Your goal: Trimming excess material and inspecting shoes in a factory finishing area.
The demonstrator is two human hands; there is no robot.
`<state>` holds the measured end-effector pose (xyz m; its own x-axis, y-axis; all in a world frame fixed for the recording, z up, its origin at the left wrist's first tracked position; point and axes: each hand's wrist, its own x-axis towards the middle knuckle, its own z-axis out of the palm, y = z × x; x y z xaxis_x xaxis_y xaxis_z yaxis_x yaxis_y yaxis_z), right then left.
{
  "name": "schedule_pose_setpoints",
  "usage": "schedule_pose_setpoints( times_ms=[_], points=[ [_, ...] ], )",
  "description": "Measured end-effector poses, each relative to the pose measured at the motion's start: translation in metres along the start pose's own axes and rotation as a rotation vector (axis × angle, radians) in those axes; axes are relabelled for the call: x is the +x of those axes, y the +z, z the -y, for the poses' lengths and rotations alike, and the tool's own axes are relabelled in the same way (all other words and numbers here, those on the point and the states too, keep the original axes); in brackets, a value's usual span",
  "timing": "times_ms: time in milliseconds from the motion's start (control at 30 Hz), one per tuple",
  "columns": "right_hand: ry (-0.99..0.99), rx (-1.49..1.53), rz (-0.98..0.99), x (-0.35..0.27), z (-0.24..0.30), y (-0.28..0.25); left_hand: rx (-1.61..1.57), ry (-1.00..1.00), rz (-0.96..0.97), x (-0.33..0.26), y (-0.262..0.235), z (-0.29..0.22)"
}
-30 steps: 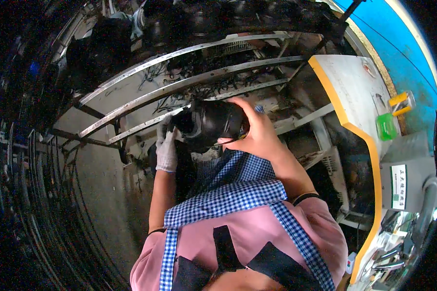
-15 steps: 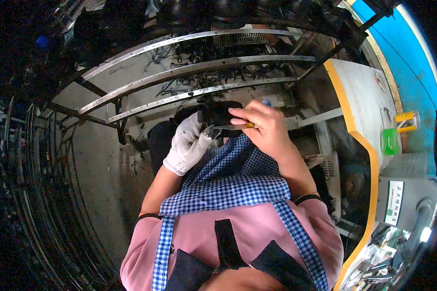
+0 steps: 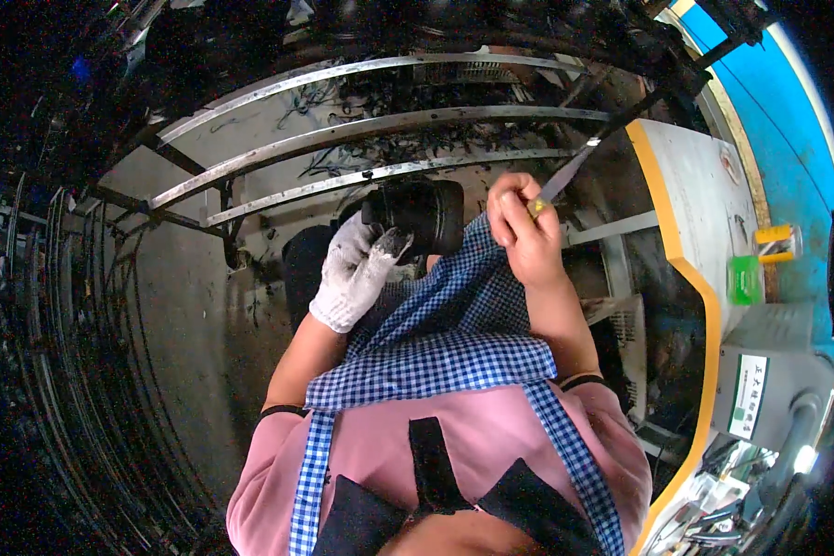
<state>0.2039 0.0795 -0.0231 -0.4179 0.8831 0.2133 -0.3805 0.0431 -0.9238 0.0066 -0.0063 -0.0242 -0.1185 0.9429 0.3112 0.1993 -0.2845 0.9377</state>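
My left hand [image 3: 350, 276], in a white work glove with dark smudged fingertips, is closed around one end of a black shoe [image 3: 423, 218]. The shoe lies sideways above my lap, its rounded end toward the right. To the right of it and apart from it, my right hand [image 3: 530, 232] is bare and closed on a knife [image 3: 565, 176]. A bit of yellow handle shows between the fingers, and the narrow blade points away to the far right. Below both hands hangs a blue checked apron [image 3: 435, 366].
Metal rack rails [image 3: 380, 125] cross in front of me, with dark scraps [image 3: 435, 139] on the floor beyond. On the right stands a white worktop [image 3: 686, 185] with a yellow edge, carrying a green box [image 3: 743, 280] and a grey machine [image 3: 778, 371].
My right hand has moved right, away from the shoe. The knife has swung from pointing left at my glove to pointing far right. More of the shoe now shows beside my left hand.
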Motion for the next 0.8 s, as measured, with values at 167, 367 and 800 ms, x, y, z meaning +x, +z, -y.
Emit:
schedule_pose_setpoints(
  times_ms=[167,367,800],
  points=[
    [0.044,-0.889,0.215,-0.008,0.021,0.001,-0.11,-0.112,0.117,0.005,-0.001,-0.027],
    [0.1,-0.966,0.312,-0.016,0.002,0.01,0.505,0.494,0.281,0.005,-0.004,0.006],
    [-0.248,-0.017,-0.116,-0.017,0.092,-0.04,-0.108,0.237,-0.619,-0.008,-0.024,0.004]
  ],
)
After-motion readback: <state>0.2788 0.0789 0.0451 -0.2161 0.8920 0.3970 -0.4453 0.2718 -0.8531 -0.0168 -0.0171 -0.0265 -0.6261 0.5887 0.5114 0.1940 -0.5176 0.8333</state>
